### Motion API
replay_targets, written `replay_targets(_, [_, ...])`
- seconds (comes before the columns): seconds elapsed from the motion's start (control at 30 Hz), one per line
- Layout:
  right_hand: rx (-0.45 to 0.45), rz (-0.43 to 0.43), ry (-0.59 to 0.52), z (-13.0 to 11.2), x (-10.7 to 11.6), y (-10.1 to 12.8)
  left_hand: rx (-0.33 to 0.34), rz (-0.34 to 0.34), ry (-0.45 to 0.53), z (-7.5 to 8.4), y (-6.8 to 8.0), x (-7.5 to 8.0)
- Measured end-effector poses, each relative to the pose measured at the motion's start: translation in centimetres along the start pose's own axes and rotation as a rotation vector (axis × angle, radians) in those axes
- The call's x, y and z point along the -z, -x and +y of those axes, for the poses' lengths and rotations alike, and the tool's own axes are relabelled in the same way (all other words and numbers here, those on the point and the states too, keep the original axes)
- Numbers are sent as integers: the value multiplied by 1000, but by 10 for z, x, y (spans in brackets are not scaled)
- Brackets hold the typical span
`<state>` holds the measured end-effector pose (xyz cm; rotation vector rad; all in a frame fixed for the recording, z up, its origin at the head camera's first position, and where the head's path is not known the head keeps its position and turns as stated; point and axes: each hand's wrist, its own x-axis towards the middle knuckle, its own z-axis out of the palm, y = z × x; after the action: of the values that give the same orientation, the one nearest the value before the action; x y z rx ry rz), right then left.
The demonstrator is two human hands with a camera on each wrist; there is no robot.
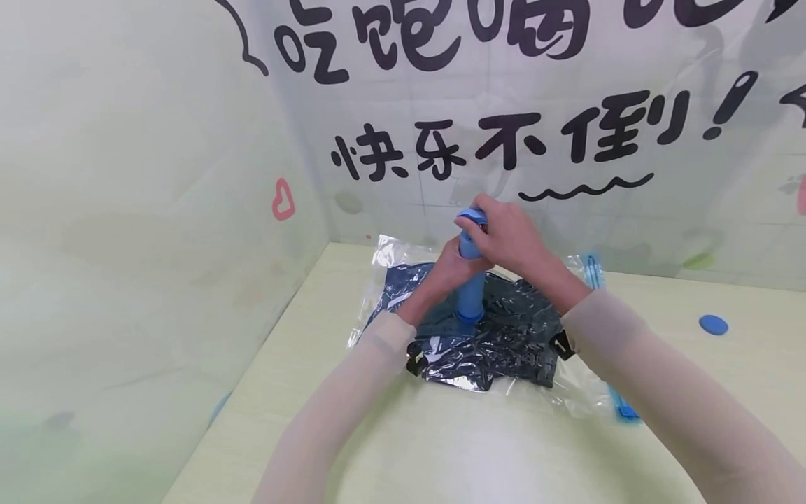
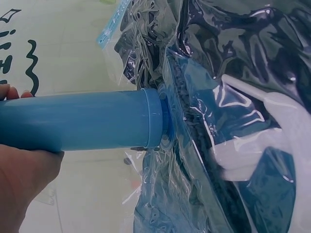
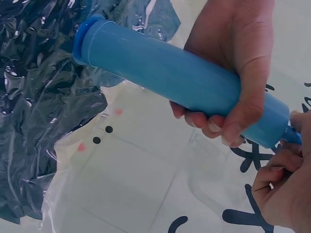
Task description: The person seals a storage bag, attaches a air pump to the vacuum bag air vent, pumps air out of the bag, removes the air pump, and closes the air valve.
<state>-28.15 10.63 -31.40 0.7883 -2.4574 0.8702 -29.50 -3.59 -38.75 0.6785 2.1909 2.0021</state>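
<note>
A blue hand pump (image 1: 470, 297) stands upright on a clear vacuum storage bag (image 1: 585, 385), its base against the bag's blue valve (image 2: 168, 119). Dark clothing (image 1: 513, 350) lies inside, under wrinkled film. My left hand (image 1: 448, 271) wraps round the upper part of the pump's barrel (image 3: 160, 68). Above it, my right hand (image 1: 508, 234) grips the pump's handle, close to the barrel's top. In the right wrist view a short stretch of blue rod (image 3: 291, 135) shows between barrel and handle.
A round blue cap (image 1: 713, 324) lies on the light table (image 1: 478, 448), right of the bag. The bag's blue zip edge (image 1: 623, 407) runs along its right side, partly behind the right sleeve (image 1: 667, 378). Printed wall sheets (image 1: 428, 196) stand behind and at the left.
</note>
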Motion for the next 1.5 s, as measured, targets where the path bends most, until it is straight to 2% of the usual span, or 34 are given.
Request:
replay_targets(0.2, [-160,38,16,2,-8,10,-27,25,-69,2,-2,1])
replay_targets(0.33, [-194,92,-7,3,-18,19,-58,20,-92,3,-2,2])
replay_targets(0.43, [-209,121,-38,2,-22,24,-72,-25,-125,5,-1,4])
replay_targets(0.5, [-233,132,-58,0,-22,26,-59,-105,-179,6,1,7])
replay_targets(0.6, [-233,155,-67,1,-23,29,31,-258,-394,1,10,19])
replay_targets(0.7, [-215,168,-68,2,-25,33,124,-400,-707,-11,24,30])
replay_targets(0.73, [-202,172,-70,3,-26,34,163,-428,-827,-17,28,32])
replay_targets(0.8, [-197,167,-81,3,-27,34,237,-480,-1000,-27,35,34])
replay_targets(0.9, [-196,143,-101,3,-24,33,356,-535,-1161,-43,39,33])
replay_targets(0.97, [-190,124,-117,4,-23,33,406,-551,-1187,-51,39,33])
replay_targets(1.1, [-176,72,-174,9,-20,33,431,-549,-1200,-62,38,33])
replay_targets(1.33, [-242,-26,-238,14,-14,32,432,-553,-1203,-69,40,36])
replay_targets(1.5, [-265,-57,-253,15,-13,32,425,-560,-1200,-70,41,36])
